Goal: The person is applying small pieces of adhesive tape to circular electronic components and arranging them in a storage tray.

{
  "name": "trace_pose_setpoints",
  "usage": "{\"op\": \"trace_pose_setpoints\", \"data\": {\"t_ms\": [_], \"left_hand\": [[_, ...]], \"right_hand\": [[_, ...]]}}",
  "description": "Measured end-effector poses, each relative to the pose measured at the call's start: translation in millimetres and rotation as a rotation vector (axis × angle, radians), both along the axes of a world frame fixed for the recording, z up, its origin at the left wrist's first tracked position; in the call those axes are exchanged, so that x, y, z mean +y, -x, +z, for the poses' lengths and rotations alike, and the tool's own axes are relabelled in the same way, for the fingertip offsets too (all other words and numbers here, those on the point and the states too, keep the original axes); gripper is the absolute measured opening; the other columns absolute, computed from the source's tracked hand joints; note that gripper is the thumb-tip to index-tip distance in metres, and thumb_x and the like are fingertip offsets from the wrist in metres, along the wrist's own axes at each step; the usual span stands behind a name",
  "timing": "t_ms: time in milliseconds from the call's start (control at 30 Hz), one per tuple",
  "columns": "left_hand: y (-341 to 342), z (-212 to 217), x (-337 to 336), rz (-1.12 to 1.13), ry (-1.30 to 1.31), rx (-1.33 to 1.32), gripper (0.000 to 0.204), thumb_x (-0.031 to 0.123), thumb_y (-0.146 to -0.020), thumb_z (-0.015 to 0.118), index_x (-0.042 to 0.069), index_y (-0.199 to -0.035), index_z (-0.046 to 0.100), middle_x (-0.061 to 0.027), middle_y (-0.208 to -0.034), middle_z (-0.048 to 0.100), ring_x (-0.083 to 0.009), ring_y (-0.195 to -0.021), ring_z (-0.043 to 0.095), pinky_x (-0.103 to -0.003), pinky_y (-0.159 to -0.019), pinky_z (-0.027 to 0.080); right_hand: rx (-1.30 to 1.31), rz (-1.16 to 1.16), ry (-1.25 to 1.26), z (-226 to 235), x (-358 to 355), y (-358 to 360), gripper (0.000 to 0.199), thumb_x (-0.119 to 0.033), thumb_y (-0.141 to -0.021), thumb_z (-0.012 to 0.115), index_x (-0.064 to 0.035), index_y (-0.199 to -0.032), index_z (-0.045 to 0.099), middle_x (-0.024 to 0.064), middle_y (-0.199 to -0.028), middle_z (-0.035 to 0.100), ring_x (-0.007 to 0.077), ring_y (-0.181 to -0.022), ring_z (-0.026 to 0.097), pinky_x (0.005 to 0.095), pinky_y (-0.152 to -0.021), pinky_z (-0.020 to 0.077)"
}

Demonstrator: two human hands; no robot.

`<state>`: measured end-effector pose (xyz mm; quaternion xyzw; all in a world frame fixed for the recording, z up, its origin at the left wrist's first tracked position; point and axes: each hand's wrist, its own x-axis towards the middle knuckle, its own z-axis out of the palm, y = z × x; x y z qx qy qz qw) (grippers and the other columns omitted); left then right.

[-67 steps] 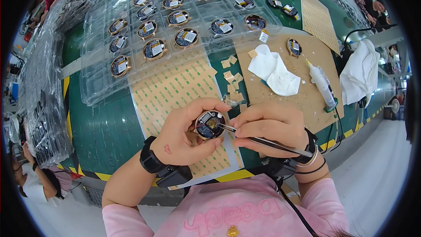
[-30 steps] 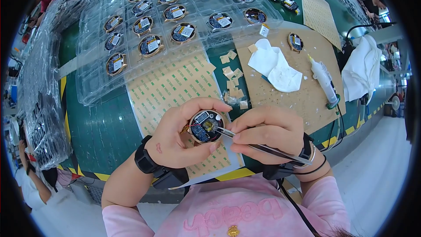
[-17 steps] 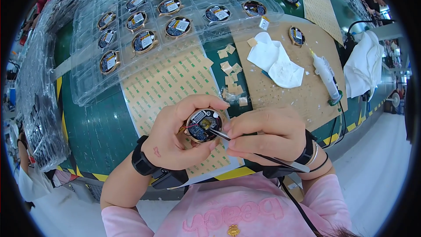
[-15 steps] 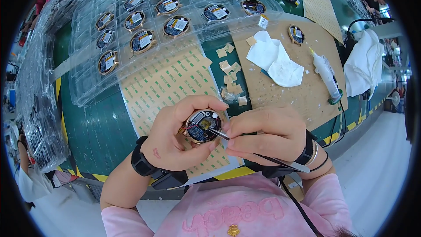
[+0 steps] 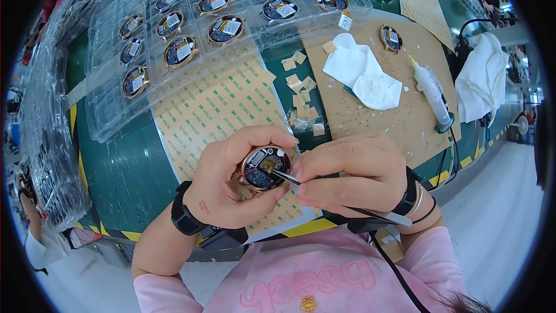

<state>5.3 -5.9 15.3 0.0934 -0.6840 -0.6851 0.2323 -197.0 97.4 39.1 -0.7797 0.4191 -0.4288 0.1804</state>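
My left hand [image 5: 231,179] is closed round the rim of an open round watch case [image 5: 267,181], gold at the edge, with a dark circuit board, a red wire and a yellowish patch inside. Between the thumb and fingers of my right hand [image 5: 353,174] is a pair of tweezers [image 5: 370,213]. Their tips reach into the case and meet the yellowish patch; whether they pinch anything is too small to tell. Under my hands lies a sheet of tan adhesive backing [image 5: 202,116] with green print.
A clear plastic tray [image 5: 104,122] with several open watch cases stands at the back left. To the right, a brown board [image 5: 417,133] bears a white cloth [image 5: 370,84], a glue gun [image 5: 430,90] and another watch case [image 5: 391,39]. Small tan squares [image 5: 295,84] lie between.
The tweezers' tips have shifted slightly within the watch case. The tray and surroundings sit a little further up and left in view. Both hands keep their holds.
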Motion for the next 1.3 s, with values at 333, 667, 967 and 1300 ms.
{"op": "trace_pose_setpoints", "data": {"t_ms": [333,667,967,1300], "left_hand": [[-1.4,-2.5,0.4,0.019,0.032,-0.041,0.052,-0.004,-0.072,0.065,-0.001,-0.122,0.052,-0.0080,-0.098,0.065,-0.0122,-0.085,0.064,-0.023,-0.073,0.050],[-1.4,-3.5,0.7,-0.002,0.122,-0.040,0.052,-0.002,-0.071,0.067,0.000,-0.121,0.053,-0.0085,-0.100,0.064,-0.0129,-0.084,0.064,-0.024,-0.073,0.050],[-1.3,-7.8,4.9,0.128,0.169,-0.041,0.052,0.000,-0.069,0.073,0.003,-0.118,0.054,-0.0077,-0.103,0.063,-0.0158,-0.086,0.065,-0.025,-0.074,0.050],[-2.3,-8.8,7.2,0.215,0.272,-0.069,0.053,0.001,-0.067,0.076,0.004,-0.116,0.054,-0.0072,-0.101,0.063,-0.0165,-0.085,0.065,-0.025,-0.073,0.051]], "right_hand": [[0.022,0.008,0.016,-2.4,-1.3,0.7,0.018,-0.004,-0.070,0.077,-0.0070,-0.086,0.067,0.0061,-0.090,0.067,0.0221,-0.075,0.070,0.0291,-0.063,0.0575],[0.061,-0.057,0.096,-6.1,0.4,-4.0,0.023,-0.007,-0.071,0.079,-0.0070,-0.091,0.067,0.0060,-0.095,0.068,0.0209,-0.074,0.069,0.0286,-0.061,0.0571],[0.007,-0.055,0.036,-6.9,-0.4,-10.7,0.025,-0.009,-0.072,0.080,-0.0074,-0.092,0.065,0.0058,-0.094,0.068,0.0206,-0.073,0.069,0.0278,-0.060,0.0565],[0.063,-0.066,0.086,-8.2,0.4,-12.1,0.024,-0.009,-0.072,0.079,-0.0072,-0.092,0.065,0.0070,-0.094,0.068,0.0209,-0.074,0.069,0.0283,-0.060,0.0569]]}}
